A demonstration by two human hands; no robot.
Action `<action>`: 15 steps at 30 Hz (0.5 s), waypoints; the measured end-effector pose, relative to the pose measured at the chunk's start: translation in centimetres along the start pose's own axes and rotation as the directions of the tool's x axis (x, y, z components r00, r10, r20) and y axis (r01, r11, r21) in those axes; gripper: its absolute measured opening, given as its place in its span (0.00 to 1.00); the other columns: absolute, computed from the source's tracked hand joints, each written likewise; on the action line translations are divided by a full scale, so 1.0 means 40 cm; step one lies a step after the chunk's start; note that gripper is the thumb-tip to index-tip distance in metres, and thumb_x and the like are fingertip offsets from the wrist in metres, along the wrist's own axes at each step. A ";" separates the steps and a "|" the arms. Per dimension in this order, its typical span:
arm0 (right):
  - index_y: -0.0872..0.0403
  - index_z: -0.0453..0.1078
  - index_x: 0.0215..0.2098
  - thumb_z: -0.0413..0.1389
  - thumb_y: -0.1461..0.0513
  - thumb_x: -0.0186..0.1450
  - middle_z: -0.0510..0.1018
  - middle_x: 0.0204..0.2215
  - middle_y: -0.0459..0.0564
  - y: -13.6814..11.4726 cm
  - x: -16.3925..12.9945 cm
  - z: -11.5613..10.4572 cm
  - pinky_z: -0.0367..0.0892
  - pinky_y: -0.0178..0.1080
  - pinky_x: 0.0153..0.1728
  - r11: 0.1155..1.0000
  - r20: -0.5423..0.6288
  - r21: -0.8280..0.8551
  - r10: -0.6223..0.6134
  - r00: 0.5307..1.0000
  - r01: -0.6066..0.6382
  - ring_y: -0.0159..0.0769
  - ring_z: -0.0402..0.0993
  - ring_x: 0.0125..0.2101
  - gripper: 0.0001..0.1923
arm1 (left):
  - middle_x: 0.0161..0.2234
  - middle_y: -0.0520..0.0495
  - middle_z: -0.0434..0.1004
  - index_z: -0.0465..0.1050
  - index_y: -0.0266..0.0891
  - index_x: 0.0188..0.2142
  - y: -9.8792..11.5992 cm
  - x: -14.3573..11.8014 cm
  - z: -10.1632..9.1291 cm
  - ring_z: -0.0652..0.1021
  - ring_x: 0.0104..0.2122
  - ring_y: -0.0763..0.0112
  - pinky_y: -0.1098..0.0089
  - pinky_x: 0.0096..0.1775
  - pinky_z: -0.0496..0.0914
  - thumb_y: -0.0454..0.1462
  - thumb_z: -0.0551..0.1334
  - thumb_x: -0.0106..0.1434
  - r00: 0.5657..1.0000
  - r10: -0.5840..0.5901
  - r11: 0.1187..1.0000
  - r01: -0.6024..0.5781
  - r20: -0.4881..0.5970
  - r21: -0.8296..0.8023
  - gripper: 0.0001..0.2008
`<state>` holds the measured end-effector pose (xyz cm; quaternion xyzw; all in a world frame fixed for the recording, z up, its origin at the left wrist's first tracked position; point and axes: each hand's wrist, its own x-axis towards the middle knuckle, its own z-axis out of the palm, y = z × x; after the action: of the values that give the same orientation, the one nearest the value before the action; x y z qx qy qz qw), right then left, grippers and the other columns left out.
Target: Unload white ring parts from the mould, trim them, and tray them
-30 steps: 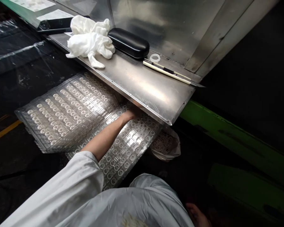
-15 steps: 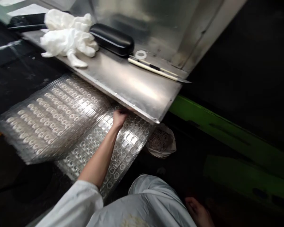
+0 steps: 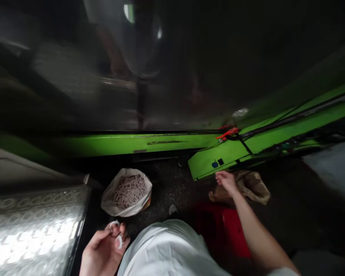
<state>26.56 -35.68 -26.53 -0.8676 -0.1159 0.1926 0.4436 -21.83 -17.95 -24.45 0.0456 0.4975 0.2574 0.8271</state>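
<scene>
White rings (image 3: 116, 233), small and thin, are pinched between the curled fingers of the left hand (image 3: 103, 249), low in the view beside the clear blister tray (image 3: 31, 226). Just above that hand, a plastic bag (image 3: 127, 191) filled with pale rings is seen on the dark floor. The right hand (image 3: 226, 180) is extended with fingers loosely bent onto a crumpled brown bag (image 3: 251, 186) below the green machine frame (image 3: 212, 161); no grip can be made out.

Small white rings (image 3: 117, 234) pinched at the left fingertips.

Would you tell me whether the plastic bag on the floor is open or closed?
Open: the plastic bag's mouth is rolled back, showing a heap of small pale pieces inside.
</scene>
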 end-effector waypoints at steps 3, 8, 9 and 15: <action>0.53 0.71 0.31 0.64 0.54 0.49 0.75 0.22 0.44 -0.018 0.215 -0.149 0.63 0.33 0.22 0.986 -0.204 0.166 0.007 0.979 0.027 0.31 0.68 0.21 0.15 | 0.26 0.45 0.69 0.70 0.38 0.24 -0.027 0.019 0.105 0.63 0.20 0.74 0.69 0.22 0.71 0.40 0.68 0.56 0.998 0.061 0.997 -0.060 -0.009 0.047 0.11; 0.51 0.70 0.33 0.61 0.54 0.57 0.79 0.31 0.46 -0.085 0.517 -0.276 0.72 0.34 0.32 0.916 -0.212 0.387 -0.023 0.977 0.106 0.34 0.77 0.35 0.11 | 0.18 0.50 0.56 0.56 0.39 0.19 -0.164 0.054 0.332 0.56 0.15 0.76 0.72 0.15 0.57 0.40 0.65 0.61 1.000 0.007 0.999 -0.008 -0.026 -0.048 0.21; 0.51 0.70 0.33 0.59 0.54 0.59 0.81 0.34 0.47 -0.102 0.563 -0.277 0.74 0.36 0.35 0.902 -0.137 0.421 -0.045 0.990 0.099 0.35 0.78 0.38 0.10 | 0.18 0.51 0.56 0.56 0.39 0.19 -0.203 0.059 0.377 0.55 0.14 0.77 0.72 0.15 0.55 0.39 0.65 0.62 1.000 -0.009 0.998 0.008 -0.027 -0.063 0.21; 0.53 0.73 0.34 0.67 0.66 0.56 0.82 0.43 0.50 -0.201 0.702 -0.221 0.72 0.43 0.53 0.872 0.248 0.471 -0.277 0.928 0.134 0.34 0.78 0.44 0.09 | 0.16 0.56 0.55 0.64 0.38 0.27 -0.387 0.085 0.580 0.51 0.13 0.81 0.77 0.17 0.47 0.44 0.61 0.70 0.999 0.002 0.998 -0.004 0.039 0.064 0.17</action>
<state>55.42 -26.96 -21.77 -0.6841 -0.2288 0.2980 0.6251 4.95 -25.52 -20.67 0.0777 0.4890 0.2416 0.8345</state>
